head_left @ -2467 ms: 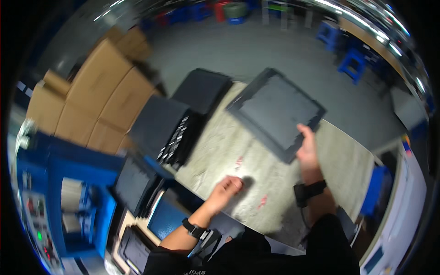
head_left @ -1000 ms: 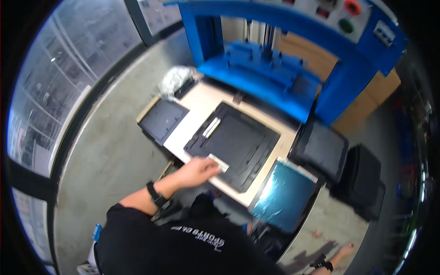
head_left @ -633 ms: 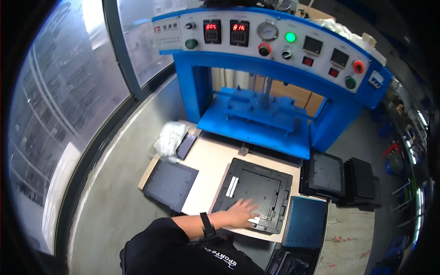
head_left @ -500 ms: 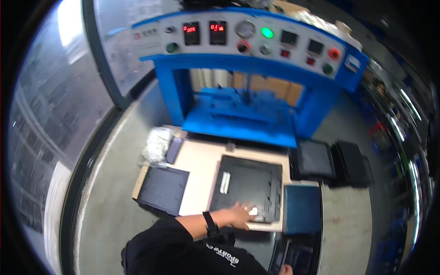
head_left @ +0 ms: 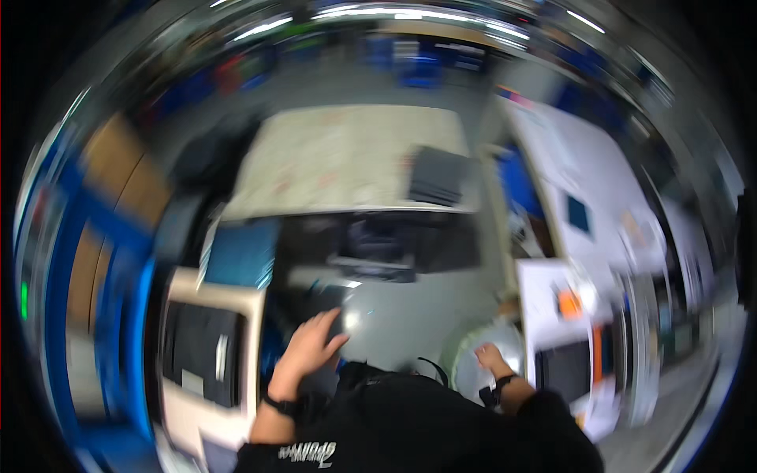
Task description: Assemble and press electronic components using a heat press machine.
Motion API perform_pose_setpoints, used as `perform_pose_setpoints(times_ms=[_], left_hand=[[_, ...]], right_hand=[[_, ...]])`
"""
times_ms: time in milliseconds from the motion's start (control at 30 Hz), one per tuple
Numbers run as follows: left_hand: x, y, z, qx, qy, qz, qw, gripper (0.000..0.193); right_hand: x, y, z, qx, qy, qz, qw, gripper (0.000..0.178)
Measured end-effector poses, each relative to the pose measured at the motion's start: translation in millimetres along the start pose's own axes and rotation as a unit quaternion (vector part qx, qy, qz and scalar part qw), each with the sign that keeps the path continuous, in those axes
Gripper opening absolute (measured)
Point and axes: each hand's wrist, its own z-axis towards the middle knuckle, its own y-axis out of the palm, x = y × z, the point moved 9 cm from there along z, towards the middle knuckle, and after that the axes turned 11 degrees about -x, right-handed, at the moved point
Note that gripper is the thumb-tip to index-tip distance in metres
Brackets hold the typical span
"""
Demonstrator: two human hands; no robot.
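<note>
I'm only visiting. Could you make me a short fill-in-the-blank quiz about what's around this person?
1. The left hand and right hand each have a dark band around the ____.
2. The machine frame at the picture's left is coloured ____.
3. The dark stack rests toward the picture's ____ side of the pale table.
4. Of the two hands, the ____ one is nearer the black panel.

Missing words: wrist; blue; right; left.

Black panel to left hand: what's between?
Head view: between black panel and left hand, a strip of light board, then a dark, partly blue blur, unidentifiable.
</note>
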Motion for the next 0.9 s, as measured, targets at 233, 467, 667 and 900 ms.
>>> perform_pose_setpoints(times_ms=[233, 467, 667, 900], left_hand=[[100.2, 89.6, 85.4, -0.189, 0.098, -0.026, 0.977, 0.050], [168.9, 127.0, 165.0, -0.325, 0.231, 0.025, 0.917, 0.052], [246.6, 152.3, 204.0, -0.402, 0.397, 0.105, 0.818, 0.050], [272.3, 230.7, 231.1, -0.549, 0.388, 0.007, 0.741, 0.051]], right_hand=[[90.4, 26.3, -122.4, 0.064, 0.176, 0.067, 0.980, 0.036], [77.6, 61.9, -174.3, 0.113, 0.156, 0.001, 0.981, 0.031], [70.9, 33.9, -272.9, 0.490, 0.311, 0.257, 0.772, 0.018], [37.6, -3.7, -374.1, 0.587, 0.434, 0.285, 0.622, 0.026]])
